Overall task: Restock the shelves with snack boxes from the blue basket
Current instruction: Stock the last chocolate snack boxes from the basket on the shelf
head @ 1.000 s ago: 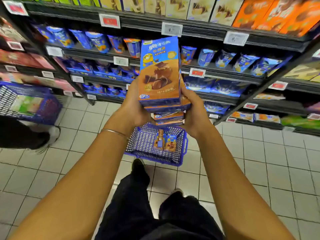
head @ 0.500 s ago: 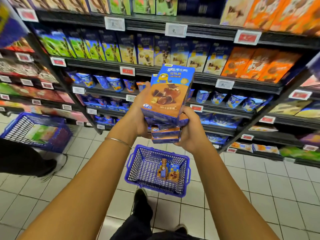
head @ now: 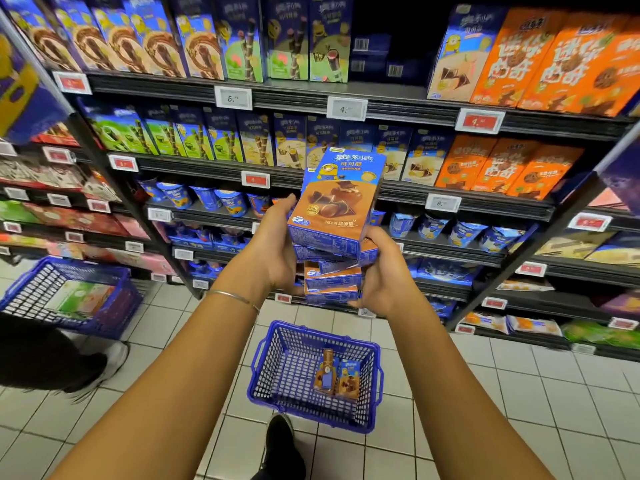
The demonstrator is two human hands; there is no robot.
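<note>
Both hands are clamped on a stack of blue-and-brown cardboard snack boxes (head: 330, 277), carried at chest height in front of the black metal shelves (head: 294, 93). The left hand (head: 273, 251) curls round the stack's left side. The right hand (head: 384, 275) cups it from the right and underneath, so the weight sits in that palm while the other hand keeps the pile from sliding. The lower boxes lie flat. The top blue-and-brown box (head: 337, 202) is tipped up with its printed face toward the person, probably so it can be matched to a shelf row and taken off first.

The blue plastic mesh basket (head: 263, 365) stands on the tiled floor directly below the hands, with two small snack boxes (head: 336, 374) left in it, so the restocking is well on but not finished. Above the hands and to their right, a dark gap (head: 377, 26) opens in the top row, a likely slot for the boxes. A second blue basket (head: 114, 306) sits on the floor well to the left of the hands.
</note>
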